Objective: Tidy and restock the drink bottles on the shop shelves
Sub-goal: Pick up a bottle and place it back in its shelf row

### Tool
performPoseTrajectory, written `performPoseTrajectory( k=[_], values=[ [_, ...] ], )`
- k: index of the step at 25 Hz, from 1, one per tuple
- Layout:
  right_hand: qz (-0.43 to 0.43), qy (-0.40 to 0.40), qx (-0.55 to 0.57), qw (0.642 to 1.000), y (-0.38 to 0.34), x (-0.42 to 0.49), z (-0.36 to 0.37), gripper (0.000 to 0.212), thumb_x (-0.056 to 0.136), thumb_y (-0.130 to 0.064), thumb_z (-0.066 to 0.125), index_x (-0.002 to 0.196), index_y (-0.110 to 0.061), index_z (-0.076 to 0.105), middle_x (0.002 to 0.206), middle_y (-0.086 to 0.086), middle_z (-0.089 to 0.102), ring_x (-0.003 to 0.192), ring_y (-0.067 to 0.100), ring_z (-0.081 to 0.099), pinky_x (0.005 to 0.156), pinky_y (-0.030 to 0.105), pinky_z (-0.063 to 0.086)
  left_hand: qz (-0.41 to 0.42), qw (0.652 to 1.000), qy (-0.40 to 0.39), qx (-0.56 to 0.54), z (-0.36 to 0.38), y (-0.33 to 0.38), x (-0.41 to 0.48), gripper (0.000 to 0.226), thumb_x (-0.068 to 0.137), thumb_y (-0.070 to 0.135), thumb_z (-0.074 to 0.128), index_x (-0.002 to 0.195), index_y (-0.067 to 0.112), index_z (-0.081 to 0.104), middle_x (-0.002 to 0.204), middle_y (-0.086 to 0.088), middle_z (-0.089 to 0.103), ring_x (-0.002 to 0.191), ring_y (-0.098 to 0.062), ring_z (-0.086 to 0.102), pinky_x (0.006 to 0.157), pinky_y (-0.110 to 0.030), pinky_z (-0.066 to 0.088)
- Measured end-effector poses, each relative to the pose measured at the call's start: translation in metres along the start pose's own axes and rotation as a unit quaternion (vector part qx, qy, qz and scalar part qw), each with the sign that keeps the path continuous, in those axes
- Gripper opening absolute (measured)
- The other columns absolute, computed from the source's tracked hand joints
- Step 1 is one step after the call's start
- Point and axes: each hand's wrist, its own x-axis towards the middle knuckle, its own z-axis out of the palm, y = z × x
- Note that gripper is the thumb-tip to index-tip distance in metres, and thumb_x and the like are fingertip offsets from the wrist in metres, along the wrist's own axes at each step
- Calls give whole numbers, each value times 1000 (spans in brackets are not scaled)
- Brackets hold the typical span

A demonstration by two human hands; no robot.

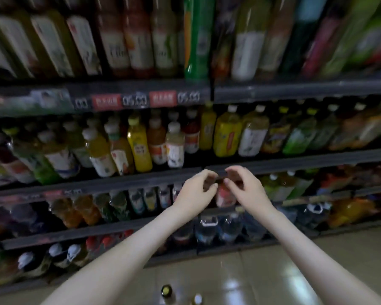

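- Both hands are reached out to the same spot: left hand (196,191) and right hand (245,187), fingers curled inward toward each other round the top of a pink-labelled bottle (226,195).
- Whether anything is actually pinched can't be told; the shot is too blurry there, tbh.
- The bottle is standing upright at the front edge of its shelf (97,232), just under the rail of the shelf above (141,179), roughly mid-run.
- Small bottles (150,199) are lined up just beside it on the left, so it looks like the row is being straightened.
- To do this well, the bottle should probably be held low on the neck, kept upright, turned label-out and brought flush with the front edge without the neighbours being knocked.
- Two loose bottles (166,290) are seen by their caps on the floor (273,271) near the feet, likely stock left to be shelved.
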Motion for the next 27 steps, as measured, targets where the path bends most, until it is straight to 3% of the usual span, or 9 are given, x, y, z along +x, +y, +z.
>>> performPoseTrajectory(
  k=[4,7,10,12,15,19,25,27],
  values=[
    [-71,42,-37,996,-11,13,-108,32,94,-20,59,125,-17,54,114,-10,55,107,3,52,88,10,34,31,995,95,-17,15,93,27,21,95,24,52,116,23,56,108,11,60,90,6,55,73,-6,42],
    [-97,70,-25,993,-20,27,-160,38,93,-18,59,129,-21,48,113,-11,53,106,4,52,89,17,40,70,984,163,7,11,140,46,20,94,23,53,114,24,56,105,10,60,88,2,56,72,-5,41],
    [-113,81,-15,990,-31,48,-186,50,93,-19,60,138,-23,38,119,-8,50,107,6,51,86,21,45,97,968,229,42,-8,163,65,23,94,21,54,117,23,54,106,8,59,96,-5,57,84,-20,49],
    [-123,84,-15,989,-38,62,-193,56,93,-19,60,142,-22,33,127,-6,46,110,5,48,87,22,47,100,956,266,67,-25,167,77,32,94,23,53,126,24,50,116,5,56,104,-8,54,89,-27,48],
    [-136,77,-16,988,-51,83,-195,62,93,-20,59,147,-24,27,135,-6,39,116,2,42,95,27,47,75,946,296,106,-54,165,98,44,96,24,51,138,28,40,131,0,44,107,-12,49,81,-22,42],
    [-166,72,-27,983,-73,124,-190,69,94,-23,58,150,-28,18,145,-4,32,128,7,36,107,35,39,68,937,315,134,-92,152,131,61,95,24,51,147,37,21,141,-9,32,110,-25,49,80,-30,49],
    [-196,92,-34,976,-109,187,-169,70,94,-22,58,151,-27,16,145,0,32,134,13,33,103,22,28,84,922,323,196,-129,142,179,88,94,35,52,138,55,-22,140,-20,33,100,-34,56,85,-38,50],
    [-203,95,-44,973,-113,199,-160,69,94,-21,58,150,-24,18,144,0,33,134,13,31,102,21,26,97,923,315,199,-132,139,191,95,92,38,55,134,53,-29,138,-23,34,100,-37,58,82,-39,52]
  ],
)
